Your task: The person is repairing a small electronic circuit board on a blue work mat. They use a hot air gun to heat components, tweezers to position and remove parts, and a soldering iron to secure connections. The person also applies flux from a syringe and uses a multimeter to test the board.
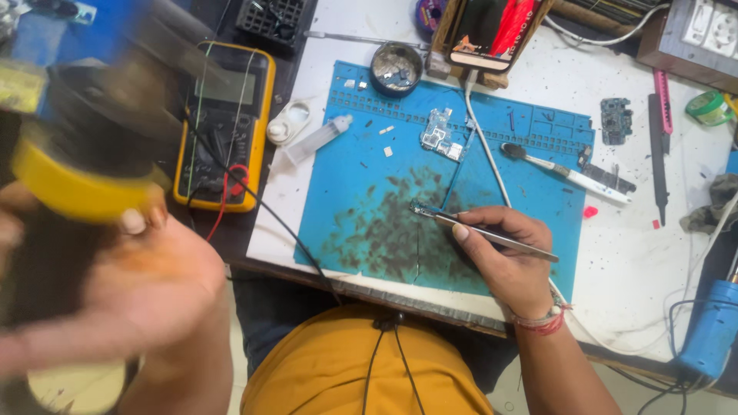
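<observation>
Tweezers (pixel 492 234) sit pinched in your right hand (pixel 511 257), long axis running up-left, tips on a small metal part (pixel 421 208) at frame centre on the blue mat (pixel 538 154). Your left hand (pixel 115 300) is blurred at far left, wrapped around a black-and-yellow tool (pixel 77 154), well apart from the part, so right is nearer.

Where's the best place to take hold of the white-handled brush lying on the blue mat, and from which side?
Take the brush by its long white handle, near the middle, coming from above with fingers across its width. It lies flat and slanted, dark bristle head up-left on the blue mat, handle end off the mat's right edge. The small black strip alongside crowds that end.
</observation>
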